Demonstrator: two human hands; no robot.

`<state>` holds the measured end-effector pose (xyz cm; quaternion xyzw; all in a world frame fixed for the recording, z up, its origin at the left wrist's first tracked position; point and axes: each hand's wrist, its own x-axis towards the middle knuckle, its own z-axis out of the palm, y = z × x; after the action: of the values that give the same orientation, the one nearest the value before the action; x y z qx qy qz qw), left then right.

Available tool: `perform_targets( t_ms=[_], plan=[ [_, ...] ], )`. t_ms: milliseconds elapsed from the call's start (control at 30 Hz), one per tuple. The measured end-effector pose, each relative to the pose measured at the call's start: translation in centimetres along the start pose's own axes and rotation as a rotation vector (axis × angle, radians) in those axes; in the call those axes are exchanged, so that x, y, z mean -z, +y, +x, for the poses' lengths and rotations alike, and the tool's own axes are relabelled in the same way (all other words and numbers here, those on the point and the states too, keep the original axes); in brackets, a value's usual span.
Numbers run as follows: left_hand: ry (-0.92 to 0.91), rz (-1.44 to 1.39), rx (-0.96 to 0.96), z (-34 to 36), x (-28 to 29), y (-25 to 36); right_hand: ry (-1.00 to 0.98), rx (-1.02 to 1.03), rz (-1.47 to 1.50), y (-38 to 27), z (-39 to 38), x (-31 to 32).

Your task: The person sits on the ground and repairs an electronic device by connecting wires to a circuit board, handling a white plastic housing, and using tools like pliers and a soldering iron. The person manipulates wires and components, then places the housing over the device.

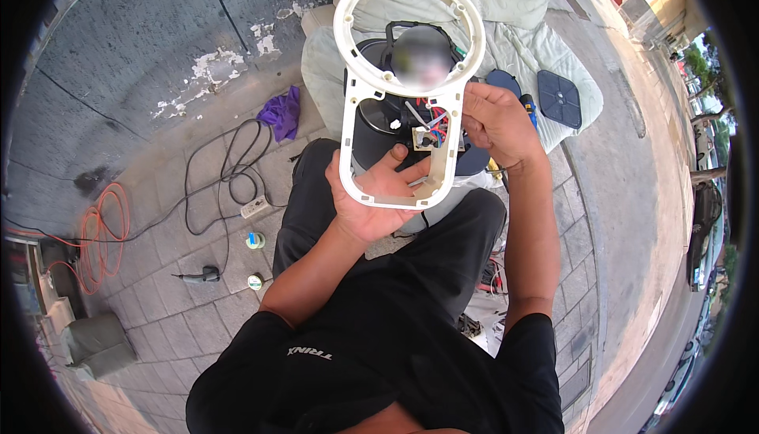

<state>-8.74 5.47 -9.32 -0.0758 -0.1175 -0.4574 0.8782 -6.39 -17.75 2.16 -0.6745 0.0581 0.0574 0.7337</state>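
A white plastic frame is held up before me, with a large ring at its far end and a rounded rectangular opening at its near end. My left hand lies palm up beneath the near end and bears it, its fingers partly spread and seen through the opening. At the frame's right side, just below the ring, my right hand grips the edge with bent fingers. Behind the frame sits a black appliance body, with a small board and coloured wires showing through the opening.
A pale quilted cloth covers the seat ahead, with a dark square plate on it. Left on the paving are a purple cloth, black cable, a power strip, an orange hose and two small containers.
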Motion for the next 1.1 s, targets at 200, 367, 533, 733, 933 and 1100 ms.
perform_targets(
  t_ms=[200,367,533,733,933,1100],
  plan=[
    [-0.051,-0.065,-0.023,0.2,0.1,-0.2,-0.033,0.003,-0.174,-1.1,-1.4,-1.9],
    [-0.007,-0.118,0.008,0.4,-0.7,-0.5,-0.161,0.055,-0.325,-0.4,-2.9,-1.3],
    [0.133,-0.042,-0.045,0.4,-2.4,-1.6,-0.208,0.056,-0.281,0.1,-3.2,-0.4],
    [0.155,-0.02,-0.058,0.7,-1.9,-2.1,-0.277,0.026,0.138,0.5,-4.0,-0.1],
    [0.174,-0.009,-0.044,0.9,-1.2,-2.5,0.022,0.028,-0.069,0.7,-5.0,-1.6],
    [0.128,0.002,-0.042,1.1,-1.0,-2.8,0.216,0.129,-0.135,0.2,-5.7,-3.0]
  ],
)
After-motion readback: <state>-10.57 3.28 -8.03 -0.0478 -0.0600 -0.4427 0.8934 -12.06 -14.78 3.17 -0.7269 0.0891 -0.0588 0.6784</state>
